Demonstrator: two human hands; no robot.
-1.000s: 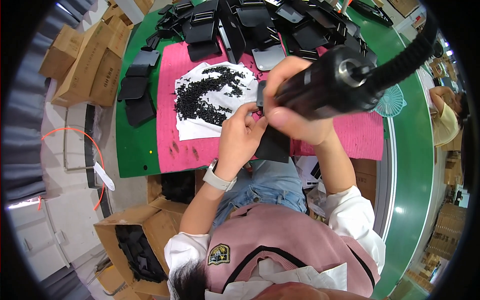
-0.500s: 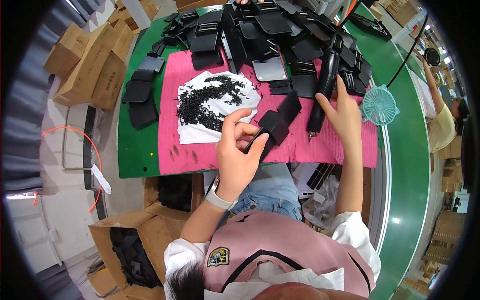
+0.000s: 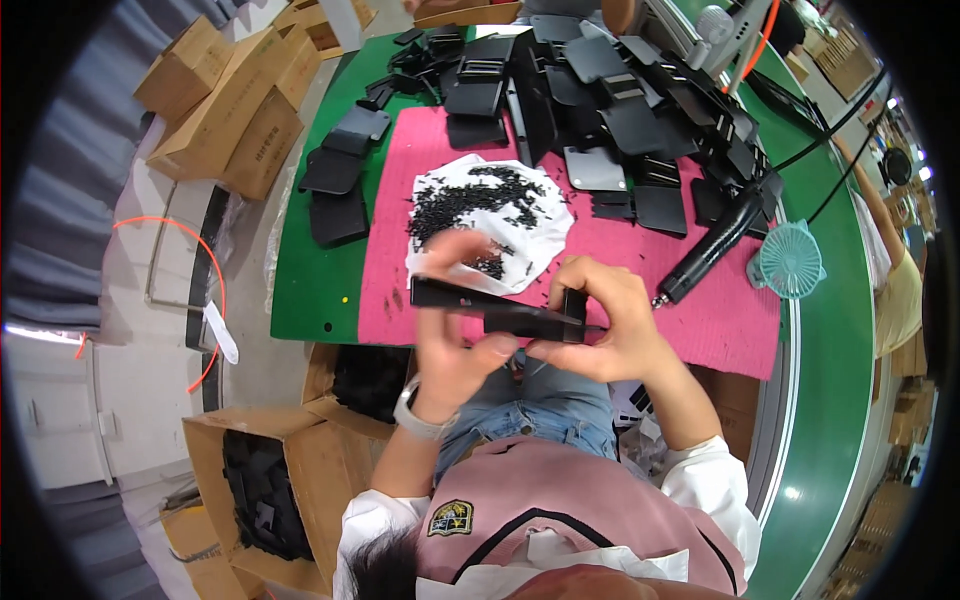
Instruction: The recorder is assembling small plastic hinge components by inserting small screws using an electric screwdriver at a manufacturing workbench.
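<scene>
Both my hands hold a flat black plastic part [image 3: 500, 310] edge-on over the near edge of the pink mat [image 3: 720, 310]. My left hand [image 3: 455, 345] grips its left and middle portion from below. My right hand [image 3: 600, 325] pinches its right end, where a small black block sticks up. Just beyond my hands lies a white sheet with a heap of small black screws [image 3: 480, 205]. A black electric screwdriver [image 3: 710, 245] lies on the mat to the right, its cord running off to the upper right.
Many black plastic parts [image 3: 620, 110] are piled at the far side of the green table [image 3: 320, 290]. A small teal fan [image 3: 790, 262] stands at the right. Cardboard boxes [image 3: 225, 110] sit on the floor at left; an open box of black parts [image 3: 260, 490] is below.
My right hand put the electric screwdriver down on the mat and came back to the black part. Both hands have turned the part flat and edge-on, lower over the mat's near edge.
</scene>
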